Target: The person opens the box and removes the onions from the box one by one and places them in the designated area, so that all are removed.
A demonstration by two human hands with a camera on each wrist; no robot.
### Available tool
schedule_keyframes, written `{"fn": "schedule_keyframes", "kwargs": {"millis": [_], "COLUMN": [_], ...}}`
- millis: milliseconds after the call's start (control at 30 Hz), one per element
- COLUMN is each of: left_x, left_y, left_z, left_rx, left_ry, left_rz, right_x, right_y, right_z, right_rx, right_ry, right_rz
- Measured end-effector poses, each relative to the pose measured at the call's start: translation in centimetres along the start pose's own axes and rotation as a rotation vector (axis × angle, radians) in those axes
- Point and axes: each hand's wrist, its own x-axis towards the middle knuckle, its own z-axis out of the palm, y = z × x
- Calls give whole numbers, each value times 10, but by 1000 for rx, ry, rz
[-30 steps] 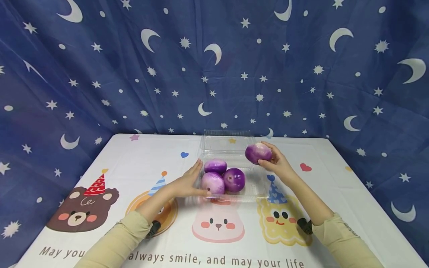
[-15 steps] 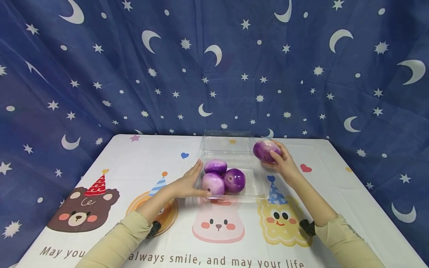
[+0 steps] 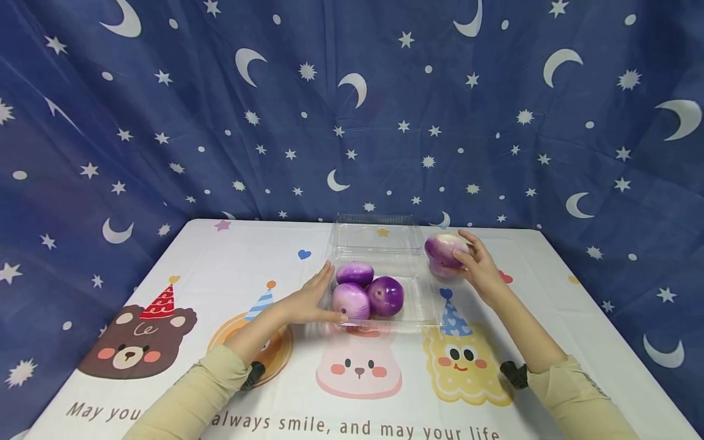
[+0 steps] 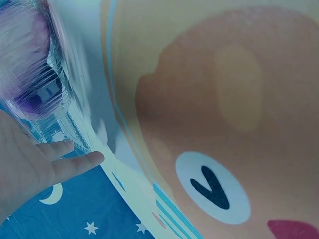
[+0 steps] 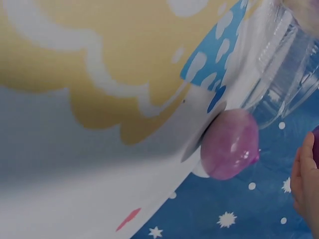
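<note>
Three purple onions (image 3: 385, 296) sit together in the left part of a clear plastic clamshell box (image 3: 420, 300), its lid (image 3: 357, 237) folded back behind it. My left hand (image 3: 308, 300) lies along the box's left side with fingers extended and the thumb at the front edge. In my right hand (image 3: 480, 269) a purple and white onion (image 3: 442, 249) is held up off the table, beyond the box's right side. Just below it, another onion (image 5: 230, 144) rests on the table beside the box. The right wrist view shows only a sliver of the held onion (image 5: 316, 144).
The white tablecloth (image 3: 264, 256) carries printed cartoon animals and lettering. A blue curtain (image 3: 220, 122) with moons and stars hangs behind the table's back edge. Dark wrist devices (image 3: 514, 374) show at the sleeves.
My right hand has carried its onion to the right, away from over the box. The onion lying beneath it has come into view. The left hand has stayed in place.
</note>
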Motion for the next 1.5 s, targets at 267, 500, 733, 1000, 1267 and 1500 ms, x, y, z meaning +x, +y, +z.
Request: {"fn": "schedule_keyframes", "kwargs": {"millis": [267, 500, 733, 1000, 1267, 1500], "left_x": [0, 0, -1, -1, 0, 1], "left_y": [-1, -1, 1, 1, 1, 0], "left_z": [2, 3, -1, -1, -1, -1], "left_rx": [-17, -16, -5, -5, 0, -7], "left_ry": [-5, -7, -1, -2, -6, -4], "left_rz": [-10, 0, 1, -3, -5, -5], "right_x": [-1, -4, -2, 1, 4, 7], "right_y": [3, 6, 2, 3, 9, 13], "right_z": [-13, -24, -32, -42, -51, -58], "right_rx": [-42, -190, -275, -428, -475, -537], "right_ry": [4, 39, 92, 148, 189, 205], "right_rz": [-12, -82, -91, -34, -91, -145]}}
